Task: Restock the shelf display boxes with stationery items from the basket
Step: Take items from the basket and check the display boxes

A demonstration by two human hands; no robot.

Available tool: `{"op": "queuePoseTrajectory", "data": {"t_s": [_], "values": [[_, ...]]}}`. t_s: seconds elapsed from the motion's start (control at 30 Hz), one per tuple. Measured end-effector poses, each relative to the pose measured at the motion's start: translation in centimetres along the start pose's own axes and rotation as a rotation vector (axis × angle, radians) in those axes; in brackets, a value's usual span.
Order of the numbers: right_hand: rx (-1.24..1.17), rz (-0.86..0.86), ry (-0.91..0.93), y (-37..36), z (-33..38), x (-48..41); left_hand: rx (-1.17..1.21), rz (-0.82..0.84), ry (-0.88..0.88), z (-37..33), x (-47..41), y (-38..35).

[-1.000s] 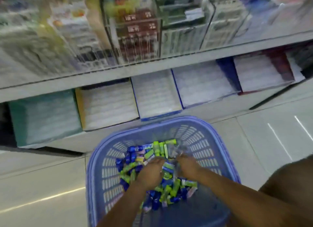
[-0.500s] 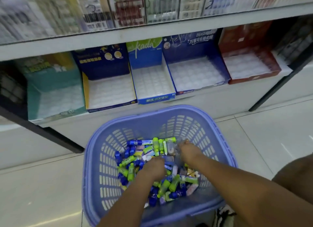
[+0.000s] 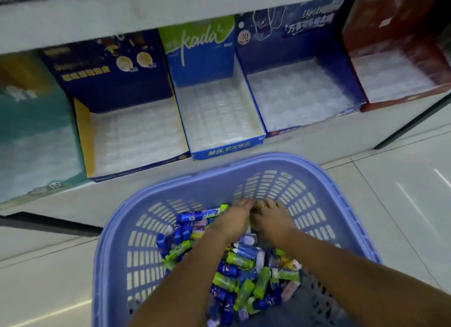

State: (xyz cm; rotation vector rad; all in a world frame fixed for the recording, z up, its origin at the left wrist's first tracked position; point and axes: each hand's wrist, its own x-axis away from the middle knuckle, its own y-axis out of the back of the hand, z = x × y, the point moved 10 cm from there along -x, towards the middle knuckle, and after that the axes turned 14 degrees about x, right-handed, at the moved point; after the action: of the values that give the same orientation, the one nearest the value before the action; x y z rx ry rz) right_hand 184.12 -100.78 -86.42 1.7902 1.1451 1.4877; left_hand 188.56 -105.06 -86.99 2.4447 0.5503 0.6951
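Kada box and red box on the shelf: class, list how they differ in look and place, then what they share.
The kada box is blue and green with white script; the red box is dark red. The kada box stands just behind the basket; the red box sits far right, cut by the frame. Both hold pale inserts with no items.

Purple slotted basket [image 3: 305, 199] lower centre, on the floor, holds a jumbled heap of stationery items [image 3: 234, 273] (small blue, green and white packs). Upper frame, a row left to right: teal box [image 3: 31, 136], navy box [image 3: 131, 136], kada box [image 3: 219, 114], eraser box [image 3: 297, 94], red box [image 3: 395, 77], with their clear tray liners exposed.
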Motion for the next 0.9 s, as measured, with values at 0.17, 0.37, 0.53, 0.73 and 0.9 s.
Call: {"op": "queuePoseTrajectory", "data": {"t_s": [0.17, 0.37, 0.53, 0.73, 0.9], "values": [[0.105, 0.087, 0.006, -0.6, -1.1, 0.9, -0.104, -0.034, -0.101, -0.1, -0.8, -1.2], [0.160, 0.210, 0.060, -2.7, -0.4, 2.5, -0.346, -0.140, -0.094, -0.6, -0.1, -2.1], [0.166, 0.062, 0.125, -2.1, 0.2, 2.2, -0.371, 0.009, -0.012, -0.3, -1.6, -2.0], [0.150, -0.034, 0.132, -1.1, -0.7, 1.5, -0.386, 0.172, 0.044, 0.9, -1.1, -1.9], [0.194, -0.084, 0.148, -0.8, -0.5, 0.8, -0.350, 0.275, 0.048, 0.8, 1.5, -2.5]]}}
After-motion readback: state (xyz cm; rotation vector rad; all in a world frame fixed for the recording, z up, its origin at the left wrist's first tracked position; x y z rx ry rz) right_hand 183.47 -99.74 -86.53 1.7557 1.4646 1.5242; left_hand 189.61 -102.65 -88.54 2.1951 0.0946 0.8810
